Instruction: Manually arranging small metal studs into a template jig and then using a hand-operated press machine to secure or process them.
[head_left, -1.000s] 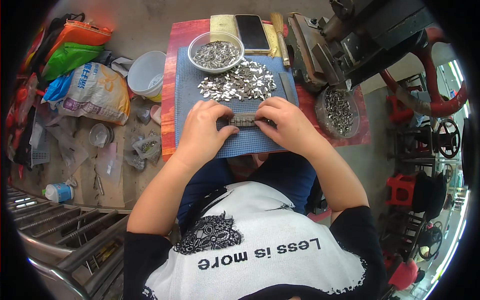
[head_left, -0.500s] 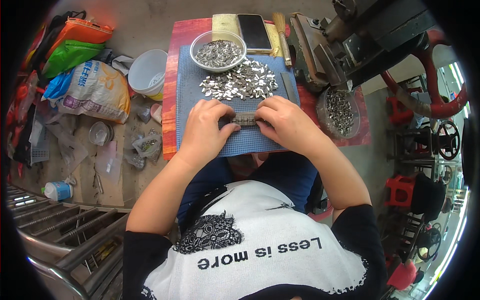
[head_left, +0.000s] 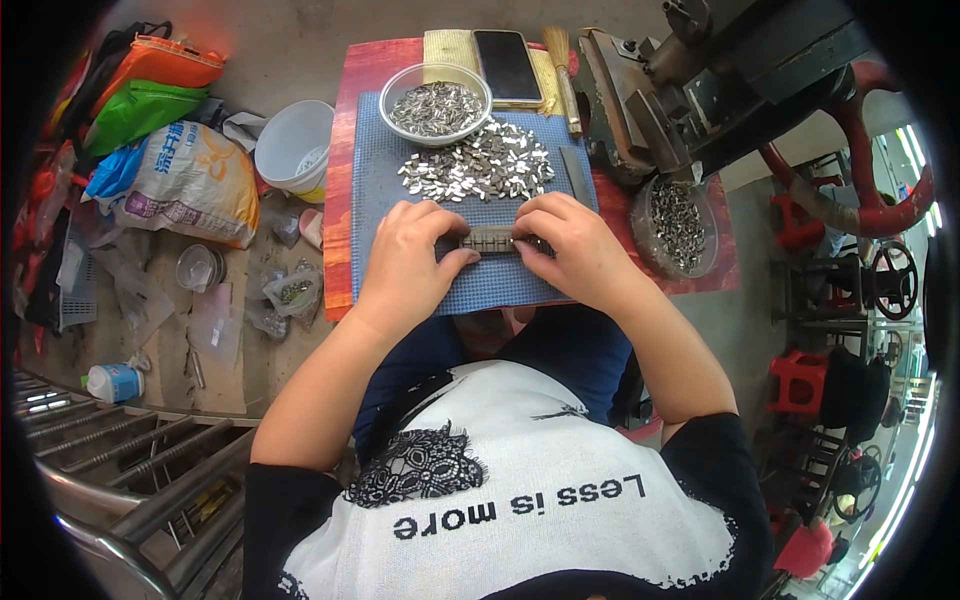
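Between my hands lies a short grey metal block with slots across it, low on the blue ribbed mat. My left hand is closed at the block's left end, thumb on the near side and fingers on the far side. At the right end my right hand pinches, its fingertips over the block. Whether a small part sits in those fingertips is hidden. Just beyond the block spreads a pile of small shiny metal pieces. Behind the pile, a clear round bowl holds many more.
A flat dark metal strip lies right of the pile. Beyond are a phone and a brush. A clear tub of metal pieces sits below the press at right. A white bucket stands left of the table.
My right hand has shifted slightly right along the block, showing more of its slotted top. The left hand stays in place.
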